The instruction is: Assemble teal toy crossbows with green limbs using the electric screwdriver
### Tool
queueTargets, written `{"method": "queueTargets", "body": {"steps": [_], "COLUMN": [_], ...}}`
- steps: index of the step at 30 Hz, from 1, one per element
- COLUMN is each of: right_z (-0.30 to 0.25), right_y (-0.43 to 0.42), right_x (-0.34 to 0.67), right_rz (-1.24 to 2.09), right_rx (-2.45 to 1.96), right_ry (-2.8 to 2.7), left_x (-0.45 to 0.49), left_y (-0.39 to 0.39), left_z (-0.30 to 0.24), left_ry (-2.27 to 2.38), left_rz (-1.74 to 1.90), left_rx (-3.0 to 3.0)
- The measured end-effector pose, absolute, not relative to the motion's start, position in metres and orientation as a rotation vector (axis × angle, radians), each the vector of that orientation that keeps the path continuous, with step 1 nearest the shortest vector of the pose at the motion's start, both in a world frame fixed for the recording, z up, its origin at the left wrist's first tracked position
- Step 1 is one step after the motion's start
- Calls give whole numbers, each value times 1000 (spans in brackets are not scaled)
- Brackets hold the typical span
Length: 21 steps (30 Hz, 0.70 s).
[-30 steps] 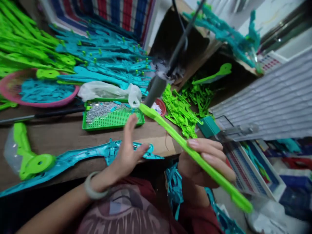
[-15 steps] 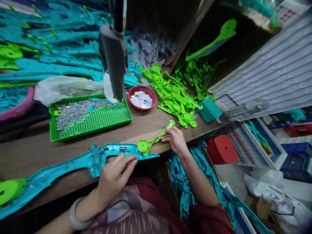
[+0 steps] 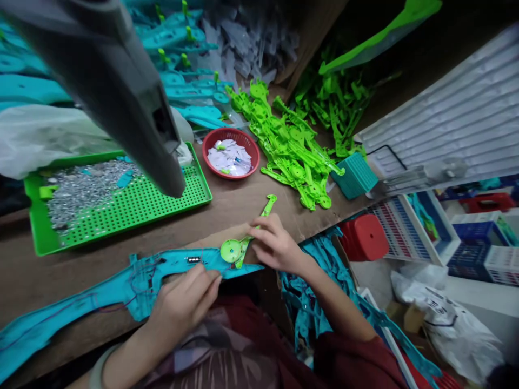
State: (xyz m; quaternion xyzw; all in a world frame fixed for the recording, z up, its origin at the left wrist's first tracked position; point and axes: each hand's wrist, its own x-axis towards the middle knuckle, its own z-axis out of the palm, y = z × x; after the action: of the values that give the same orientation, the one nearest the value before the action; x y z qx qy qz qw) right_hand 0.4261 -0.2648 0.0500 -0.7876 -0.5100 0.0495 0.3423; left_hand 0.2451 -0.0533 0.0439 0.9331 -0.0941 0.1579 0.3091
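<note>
A long turquoise plastic shell (image 3: 101,289) lies along the bench's front edge, with thin wires and a small metallic, spring-like part (image 3: 193,260) inside it. My right hand (image 3: 279,246) is closed on a lime-green plastic arm with a round disc (image 3: 231,250) at its lower end. That disc rests over the shell's right end. My left hand (image 3: 186,294) is at the shell's near edge, left of the disc. Its thumb and fingers are pinched together, and what is between them is hidden.
A grey hanging power tool (image 3: 133,102) reaches down over a green perforated tray (image 3: 162,205) of small metal pieces. Behind the hands stand a red basket (image 3: 251,165) of white pieces and a pile of lime-green parts (image 3: 292,151). A teal basket (image 3: 357,175) is at right.
The green arm's disc sits lower onto the shell, and my right hand has moved down along the arm. My left hand has shifted slightly left. The hanging tool appears much larger and closer.
</note>
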Motion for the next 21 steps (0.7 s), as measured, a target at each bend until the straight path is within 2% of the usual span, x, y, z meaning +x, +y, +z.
{"method": "queueTargets", "body": {"steps": [5, 9, 14, 21], "right_z": [55, 50, 50, 54], "right_y": [-264, -264, -254, -245], "right_x": [431, 436, 433, 434], "right_rz": [336, 357, 334, 411], "right_rx": [-1894, -1880, -1980, -2119], "right_ry": [-1531, -1487, -1448, -1471], "left_x": [243, 251, 254, 258], "left_y": [-61, -68, -67, -66], "left_z": [49, 51, 50, 55], "left_ry": [-386, -231, 60, -73], "left_rz": [265, 86, 181, 191], "left_rx": [2122, 1902, 2225, 2836]}}
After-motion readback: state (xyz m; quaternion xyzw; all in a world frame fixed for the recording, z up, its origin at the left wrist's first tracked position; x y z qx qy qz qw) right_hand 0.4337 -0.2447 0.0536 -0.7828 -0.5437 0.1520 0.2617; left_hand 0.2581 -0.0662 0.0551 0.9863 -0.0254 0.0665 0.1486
